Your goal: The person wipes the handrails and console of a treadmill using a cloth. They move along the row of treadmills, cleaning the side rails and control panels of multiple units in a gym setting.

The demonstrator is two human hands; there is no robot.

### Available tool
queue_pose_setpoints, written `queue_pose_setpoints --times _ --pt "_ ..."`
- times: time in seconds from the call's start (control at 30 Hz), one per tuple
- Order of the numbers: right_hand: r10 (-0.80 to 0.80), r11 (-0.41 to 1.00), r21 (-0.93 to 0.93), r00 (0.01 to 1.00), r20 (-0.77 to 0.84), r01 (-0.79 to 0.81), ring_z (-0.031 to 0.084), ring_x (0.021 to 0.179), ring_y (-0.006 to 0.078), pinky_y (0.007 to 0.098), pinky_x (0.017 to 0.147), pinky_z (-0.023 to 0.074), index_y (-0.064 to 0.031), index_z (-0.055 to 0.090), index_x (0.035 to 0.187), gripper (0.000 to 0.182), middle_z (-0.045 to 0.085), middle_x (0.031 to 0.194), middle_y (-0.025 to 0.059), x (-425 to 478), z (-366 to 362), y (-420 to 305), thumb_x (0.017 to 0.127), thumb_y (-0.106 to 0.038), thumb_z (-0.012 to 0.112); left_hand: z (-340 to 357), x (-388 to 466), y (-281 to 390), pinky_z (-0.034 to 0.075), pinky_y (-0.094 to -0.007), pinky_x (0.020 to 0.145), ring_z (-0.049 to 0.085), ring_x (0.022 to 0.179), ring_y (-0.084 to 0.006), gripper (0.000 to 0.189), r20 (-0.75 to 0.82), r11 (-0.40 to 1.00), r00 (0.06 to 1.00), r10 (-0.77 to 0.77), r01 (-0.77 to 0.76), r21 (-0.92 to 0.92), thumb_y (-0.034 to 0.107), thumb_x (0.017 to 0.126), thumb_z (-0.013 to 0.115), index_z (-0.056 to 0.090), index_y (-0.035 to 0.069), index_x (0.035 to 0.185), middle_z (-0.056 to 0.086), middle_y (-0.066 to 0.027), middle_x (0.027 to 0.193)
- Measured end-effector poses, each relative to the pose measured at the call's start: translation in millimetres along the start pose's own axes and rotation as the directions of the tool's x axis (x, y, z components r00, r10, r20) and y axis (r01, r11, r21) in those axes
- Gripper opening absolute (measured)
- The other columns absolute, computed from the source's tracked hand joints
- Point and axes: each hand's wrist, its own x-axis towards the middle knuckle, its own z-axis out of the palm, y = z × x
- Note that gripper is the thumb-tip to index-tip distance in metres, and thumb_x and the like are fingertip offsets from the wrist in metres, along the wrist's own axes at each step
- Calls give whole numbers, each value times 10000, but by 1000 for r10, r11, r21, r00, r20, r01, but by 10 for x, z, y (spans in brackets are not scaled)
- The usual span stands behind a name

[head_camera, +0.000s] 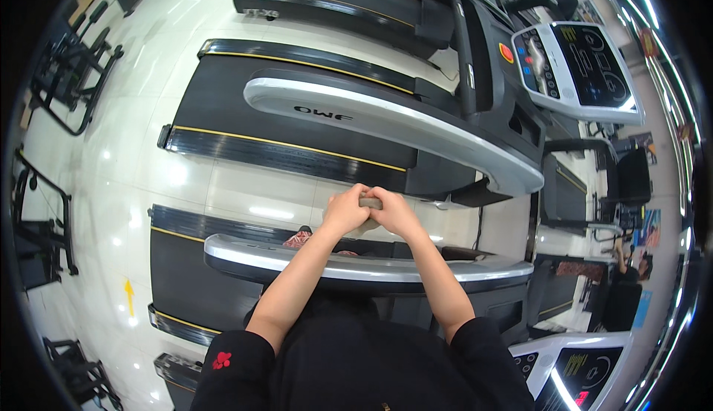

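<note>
My left hand (346,211) and my right hand (396,212) meet in front of me, fingers curled around a bunched greyish-brown cloth (371,203). Part of the cloth shows between the thumbs, and a fold hangs below; the fingers hide the rest. Both hands are above the gap between two treadmills. Under my forearms runs the silver-and-black handrail (367,270) of the nearer treadmill. Beyond my hands is the silver handrail (390,121) of the other one, which bears lettering. Neither hand appears to touch a rail.
The farther treadmill has a black belt (301,115) and a console (579,71) with a red stop button (506,53). Another console (579,375) is at lower right. Exercise machines (72,76) line the left side of the glossy tiled floor (128,177). A person (632,269) appears small at right.
</note>
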Motion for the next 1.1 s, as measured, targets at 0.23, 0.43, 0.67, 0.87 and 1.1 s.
queue_pose_setpoints --times 0.23,0.43,0.67,0.87,1.1 --pt "155 982 -95 985 -74 -162 592 940 387 462 774 470 -45 565 1094 364 638 979 209 -466 48 -87 770 -197 632 61 -54 65 468 -392 739 582 821 -288 234 10 991 992 124 -123 -49 131 676 604 627 53 895 595 -99 833" --pt "61 994 -78 972 -226 -81 599 932 348 449 754 480 -92 524 1077 349 632 983 147 -888 68 -157 757 -157 647 21 -182 16 428 -376 893 561 980 -296 248 107 869 873 475 -485 95 130 674 622 619 53 910 628 -101 958" --pt "-202 976 -32 836 -510 216 585 931 359 437 788 471 -76 511 1059 327 609 961 153 -1773 306 71 756 -95 632 227 -701 382 455 -387 830 571 954 -305 201 225 753 798 559 -603 264 154 733 643 596 59 904 630 -97 946" --pt "54 976 184 693 -719 114 584 933 360 411 778 469 -54 499 1059 308 594 1014 161 -2898 465 166 776 -89 619 910 -1372 996 435 -405 804 558 902 -317 191 178 530 555 813 -831 170 30 719 621 559 43 899 604 -114 911" --pt "391 918 337 333 -858 -209 594 928 335 399 772 481 -99 541 1057 265 600 1014 126 -4248 995 666 795 -102 580 2380 -2019 903 436 -415 813 556 914 -320 220 353 321 297 887 -947 -11 88 718 656 561 46 912 594 -113 903"
